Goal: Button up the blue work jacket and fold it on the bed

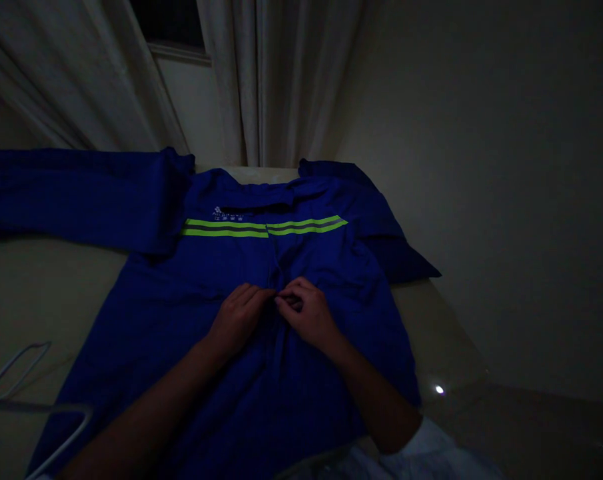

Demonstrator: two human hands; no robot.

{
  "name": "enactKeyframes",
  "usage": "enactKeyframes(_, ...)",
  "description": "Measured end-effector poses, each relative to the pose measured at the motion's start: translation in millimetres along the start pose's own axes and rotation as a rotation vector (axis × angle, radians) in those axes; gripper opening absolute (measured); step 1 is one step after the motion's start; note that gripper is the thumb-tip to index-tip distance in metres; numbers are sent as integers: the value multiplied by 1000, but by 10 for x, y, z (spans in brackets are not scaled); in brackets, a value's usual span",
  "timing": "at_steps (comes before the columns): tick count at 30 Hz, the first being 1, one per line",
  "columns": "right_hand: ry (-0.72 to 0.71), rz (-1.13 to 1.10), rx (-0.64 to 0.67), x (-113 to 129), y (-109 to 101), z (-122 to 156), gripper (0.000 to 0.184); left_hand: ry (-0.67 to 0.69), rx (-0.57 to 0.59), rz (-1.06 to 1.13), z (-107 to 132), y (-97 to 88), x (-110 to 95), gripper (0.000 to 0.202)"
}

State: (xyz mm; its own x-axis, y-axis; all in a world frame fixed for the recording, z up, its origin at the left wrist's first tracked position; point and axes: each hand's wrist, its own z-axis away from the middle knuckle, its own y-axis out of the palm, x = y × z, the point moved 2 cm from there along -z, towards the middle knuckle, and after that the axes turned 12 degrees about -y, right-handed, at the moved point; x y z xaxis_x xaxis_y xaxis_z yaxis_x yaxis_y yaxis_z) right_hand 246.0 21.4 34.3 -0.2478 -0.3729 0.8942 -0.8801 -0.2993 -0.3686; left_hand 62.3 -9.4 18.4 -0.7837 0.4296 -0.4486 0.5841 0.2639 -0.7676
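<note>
A blue work jacket (206,267) lies spread out in front of me, collar at the far end. Across its chest runs a yellow-green reflective stripe (226,229), with white lettering above on the left. My left hand (238,313) is closed on the jacket's front opening, below the stripe. Right beside it my right hand (308,313) pinches the same front edge, thumb against fingers. The fingertips of both hands almost meet there. Whatever fastener lies between them is too dark and small to make out.
The jacket lies on a pale table (21,287). White hangers (36,407) lie at the lower left. Beyond the far edge hang light curtains (291,80) beside a dark window (168,23). A plain wall (506,167) stands at the right, with a shiny floor (531,427) below.
</note>
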Motion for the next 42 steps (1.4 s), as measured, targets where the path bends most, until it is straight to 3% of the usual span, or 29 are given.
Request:
enactKeyframes(3, 15, -84, 11, -46, -32, -30, 9, 18, -38, 24, -4, -22, 5, 18)
enactKeyframes(8, -80, 63, 53, -16, -62, -69, 13, 4, -50, 66, 8, -34, -2, 18)
enactKeyframes(14, -119, 176, 42, -26, 3, -46, 14, -135, 44, 50, -35, -26, 97, 15)
enactKeyframes(19, -102, 193, 79, -61, 19, -53, 12, -28, 159, -124, -56, -10, 110, 15)
enactKeyframes(24, -70, 156, 72, -69, 5, -69, 16, 35, 54, -259, -26, -15, 39, 17)
enactKeyframes(28, -43, 134, 60, -71, 16, -84, 11, 2, -24, -246, -20, -45, 6, 18)
enactKeyframes(35, -19, 64, -6, -144, 3, -134, 4, 86, -122, -230, -32, -139, -39, 14)
enactKeyframes(38, 21, 29, -2, -186, 1, -151, 5, 139, -99, -188, -26, -150, -52, 23)
enactKeyframes(42, 32, 22, 3, -191, 4, -148, 7, 187, -37, -222, -51, -140, -70, 18)
